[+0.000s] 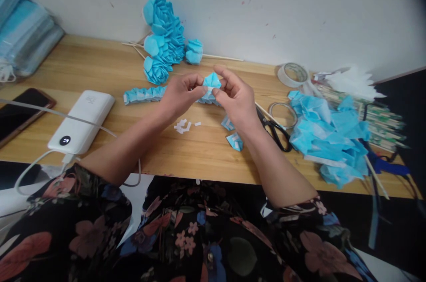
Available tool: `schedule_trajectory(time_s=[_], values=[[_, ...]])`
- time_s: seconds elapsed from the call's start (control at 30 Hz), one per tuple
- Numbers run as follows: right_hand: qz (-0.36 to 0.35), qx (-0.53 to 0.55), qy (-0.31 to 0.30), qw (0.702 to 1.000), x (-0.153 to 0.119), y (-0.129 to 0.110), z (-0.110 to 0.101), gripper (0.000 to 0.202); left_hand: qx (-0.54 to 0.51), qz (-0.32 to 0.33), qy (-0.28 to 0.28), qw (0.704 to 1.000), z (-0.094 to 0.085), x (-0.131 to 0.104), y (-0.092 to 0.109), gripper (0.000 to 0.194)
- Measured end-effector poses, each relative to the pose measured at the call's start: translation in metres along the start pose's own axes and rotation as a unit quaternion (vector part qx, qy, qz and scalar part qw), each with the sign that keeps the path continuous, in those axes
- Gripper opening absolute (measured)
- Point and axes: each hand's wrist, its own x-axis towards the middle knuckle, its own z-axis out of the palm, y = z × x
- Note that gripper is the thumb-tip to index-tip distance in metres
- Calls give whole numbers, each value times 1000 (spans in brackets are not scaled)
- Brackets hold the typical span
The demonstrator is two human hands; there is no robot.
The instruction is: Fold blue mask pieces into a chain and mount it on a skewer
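Note:
Between both hands is a small folded blue fabric petal [212, 80], pinched by its white lower edge. My left hand [182, 94] grips its left side with thumb and fingertips. On the right side my right hand [237, 95] does the same, index finger raised. Behind and under the hands runs a row of folded blue pieces [144, 95], partly hidden by them. Small white paper bits [182, 125] lie below my left hand. Two more folded pieces, one of them a blue triangle [234, 141], rest below my right hand.
Blue fabric roses [163, 37] on sticks stand against the wall. Black scissors [279, 135], a tape roll [293, 74] and a heap of blue fabric [329, 131] lie right. A white power bank [81, 120], its cable and a phone [25, 111] are left.

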Motion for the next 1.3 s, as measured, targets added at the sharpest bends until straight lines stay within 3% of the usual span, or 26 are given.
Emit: schedule_trajectory(time_s=[0.2,0.57,0.7,0.93,1.1,1.3], values=[[26,26,-4,999,0,-2,-4,43,0,-1,-8,1000,-1,0,1,18],[6,30,13,999,5,9,-9,39,-59,-33,-13,998,-1,2,-4,2],[-3,6,8,1000,3,7,-7,37,-55,-33,-10,998,1,2,-6,13],[-120,-129,99,979,-6,-12,-5,17,-50,-30,47,997,0,4,-10,15],[-173,-253,68,949,-10,-15,-2,12,-40,-9,34,999,1,3,-10,14],[-166,-276,56,945,-8,-11,-3,14,-33,13,24,999,2,3,-9,14]])
